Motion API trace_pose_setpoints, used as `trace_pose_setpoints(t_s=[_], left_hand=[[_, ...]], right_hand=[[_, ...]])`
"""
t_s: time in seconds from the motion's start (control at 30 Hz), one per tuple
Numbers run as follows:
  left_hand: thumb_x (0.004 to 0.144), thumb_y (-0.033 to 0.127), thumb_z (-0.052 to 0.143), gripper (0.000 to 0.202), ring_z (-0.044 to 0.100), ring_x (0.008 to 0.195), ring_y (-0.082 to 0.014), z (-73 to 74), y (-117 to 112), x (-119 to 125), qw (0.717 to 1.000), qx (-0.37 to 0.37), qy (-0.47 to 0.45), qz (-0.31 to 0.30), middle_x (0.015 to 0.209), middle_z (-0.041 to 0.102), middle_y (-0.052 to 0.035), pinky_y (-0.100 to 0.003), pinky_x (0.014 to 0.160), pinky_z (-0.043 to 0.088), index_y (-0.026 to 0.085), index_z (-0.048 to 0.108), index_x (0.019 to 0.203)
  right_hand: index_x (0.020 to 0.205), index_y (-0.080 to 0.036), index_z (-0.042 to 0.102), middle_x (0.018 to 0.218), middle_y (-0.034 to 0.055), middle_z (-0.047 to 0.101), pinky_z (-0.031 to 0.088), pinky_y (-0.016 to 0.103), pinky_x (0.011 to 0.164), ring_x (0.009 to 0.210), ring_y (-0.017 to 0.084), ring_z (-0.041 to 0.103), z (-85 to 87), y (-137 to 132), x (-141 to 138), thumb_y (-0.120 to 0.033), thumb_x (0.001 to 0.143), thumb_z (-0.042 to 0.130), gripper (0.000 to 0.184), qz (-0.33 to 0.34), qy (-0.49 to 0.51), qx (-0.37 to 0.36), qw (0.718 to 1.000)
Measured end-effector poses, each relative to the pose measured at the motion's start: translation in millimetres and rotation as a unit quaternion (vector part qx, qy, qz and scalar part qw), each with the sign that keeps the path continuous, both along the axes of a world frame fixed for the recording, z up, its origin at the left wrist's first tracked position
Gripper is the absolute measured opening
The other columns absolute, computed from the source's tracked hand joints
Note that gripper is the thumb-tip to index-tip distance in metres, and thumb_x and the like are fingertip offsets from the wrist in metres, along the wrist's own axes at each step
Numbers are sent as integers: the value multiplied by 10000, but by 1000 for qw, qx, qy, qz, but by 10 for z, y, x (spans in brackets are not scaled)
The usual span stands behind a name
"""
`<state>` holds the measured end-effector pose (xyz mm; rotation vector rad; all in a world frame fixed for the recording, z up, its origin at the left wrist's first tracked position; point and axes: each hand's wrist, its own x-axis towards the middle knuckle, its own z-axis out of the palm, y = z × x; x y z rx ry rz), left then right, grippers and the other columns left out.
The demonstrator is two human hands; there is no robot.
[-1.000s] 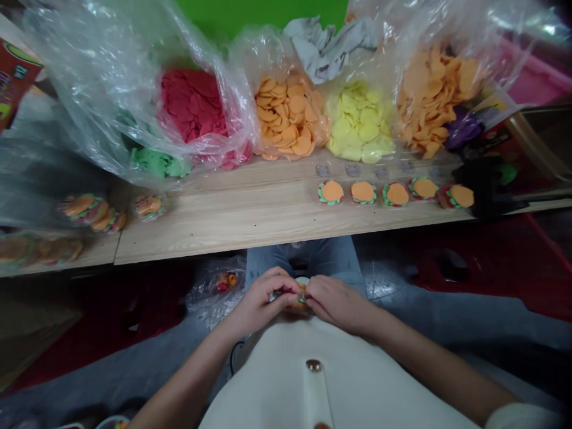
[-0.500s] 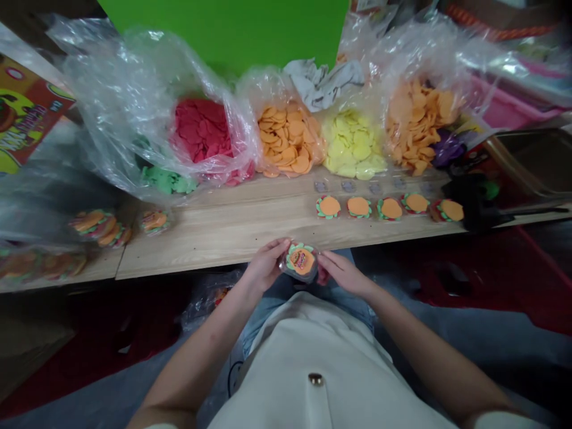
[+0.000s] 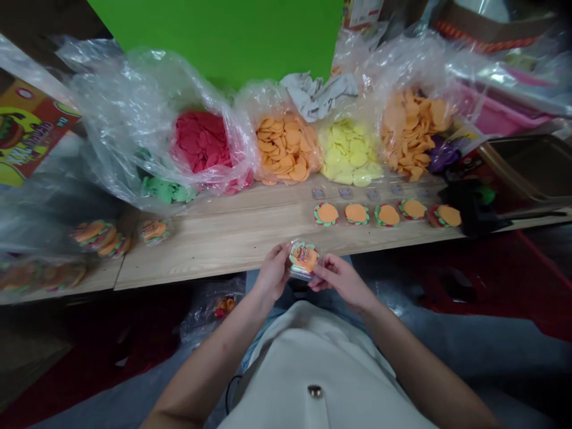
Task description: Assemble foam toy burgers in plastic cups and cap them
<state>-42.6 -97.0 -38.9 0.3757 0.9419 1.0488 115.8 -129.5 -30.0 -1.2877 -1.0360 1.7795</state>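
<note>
Small clear packet (image 3: 304,260) with an orange-and-green burger disc inside, held up between both hands, just in front of the edge of the wooden shelf (image 3: 214,250). Left hand (image 3: 272,273) gripping its left side, right hand (image 3: 337,280) pinching its right side, both close together. Row of five burger discs (image 3: 386,214) farther along the shelf.

Bags of discs (image 3: 288,149) line the far side of the wooden shelf (image 3: 223,253); a row of burger pieces (image 3: 386,214) lies before them, at right.
</note>
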Motion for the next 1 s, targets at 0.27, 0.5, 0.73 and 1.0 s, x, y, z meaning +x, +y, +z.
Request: trace_pose_setpoints(t_s=[0.27,0.5,0.73,1.0], left_hand=[[774,248,576,347,548,688,-99,339,8,366,986,111,-117,-50,962,574,-23,-197,558,416,247,476,1106],[801,315,531,233,560,718,-118,372,144,761,990,96,-102,0,934,583,-31,-229,588,435,211,510,1009],[740,260,619,339,581,809,-112,436,167,1100,994,96,-50,16,1033,588,-22,-209,653,454,237,503,1058],[563,266,751,381,604,888,-170,211,528,668,996,34,37,71,1032,617,21,-267,723,514,241,574,900]], right_hand=[[800,-189,444,726,-16,579,493,273,639,640,114,565,57,95,8,-327,759,588,203,-127,25,172,977],[762,-165,511,701,3,557,454,240,615,640,116,526,157,270,269,-388,803,501,228,-93,-82,176,977],[875,-179,543,736,3,575,450,240,625,661,122,528,34,269,362,-366,811,467,212,-149,-22,192,970],[806,-163,563,882,66,567,385,316,817,886,179,483,623,537,2871,-310,740,506,171,-466,-356,153,795]])
